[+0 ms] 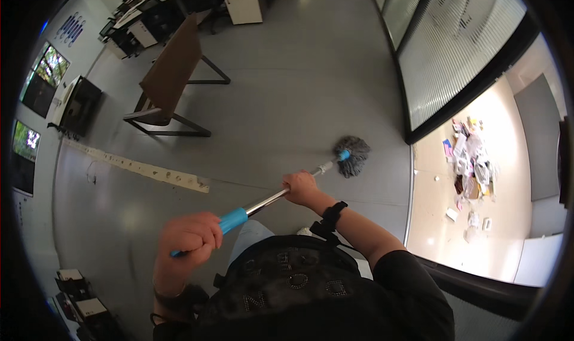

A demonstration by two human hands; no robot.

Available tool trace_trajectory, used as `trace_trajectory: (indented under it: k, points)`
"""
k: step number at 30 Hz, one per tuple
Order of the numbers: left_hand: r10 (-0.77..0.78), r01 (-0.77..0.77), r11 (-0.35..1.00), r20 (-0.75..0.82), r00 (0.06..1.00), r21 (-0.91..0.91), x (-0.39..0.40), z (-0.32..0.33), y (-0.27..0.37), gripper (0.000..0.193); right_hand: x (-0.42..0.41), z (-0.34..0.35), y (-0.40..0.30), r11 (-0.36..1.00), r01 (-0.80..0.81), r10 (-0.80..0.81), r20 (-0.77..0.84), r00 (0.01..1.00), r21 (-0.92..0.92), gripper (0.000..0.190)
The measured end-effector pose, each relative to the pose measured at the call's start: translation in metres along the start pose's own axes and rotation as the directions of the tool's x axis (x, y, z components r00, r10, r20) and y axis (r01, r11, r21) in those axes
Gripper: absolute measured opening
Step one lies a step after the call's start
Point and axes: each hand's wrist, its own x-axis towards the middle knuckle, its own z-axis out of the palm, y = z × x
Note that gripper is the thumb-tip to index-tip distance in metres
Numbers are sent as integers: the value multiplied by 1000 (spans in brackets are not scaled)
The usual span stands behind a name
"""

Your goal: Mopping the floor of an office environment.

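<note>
My left hand (190,238) is wrapped around the blue grip (233,220) at the upper end of a mop handle. Further down, my right hand (301,188) grasps the shiny metal pole (268,202). The pole slants away from me towards the right. At its far end a blue socket (344,155) joins it to a grey string mop head (354,159), which rests on the grey floor (287,112) with its strands bunched. A black strap (332,217) circles my right wrist.
A brown bench (175,72) with dark metal legs stands at the left. A pale perforated strip (148,169) lies on the floor. Ribbed glass partitions (453,58) line the right, beside a doorway with a litter heap (473,161). Desks and a white cabinet (242,3) stand at the back.
</note>
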Motion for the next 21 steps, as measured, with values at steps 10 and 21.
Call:
trace_trajectory:
  k: [10,21]
  points:
    - [24,-35,923,34,999,384,25,-4,-18,27,126,22,-25,934,256,-246,-72,967,251,18]
    - [189,-192,981,-77,979,-30,156,-86,-95,36,194,-56,42,971,173,-185,56,981,168,15]
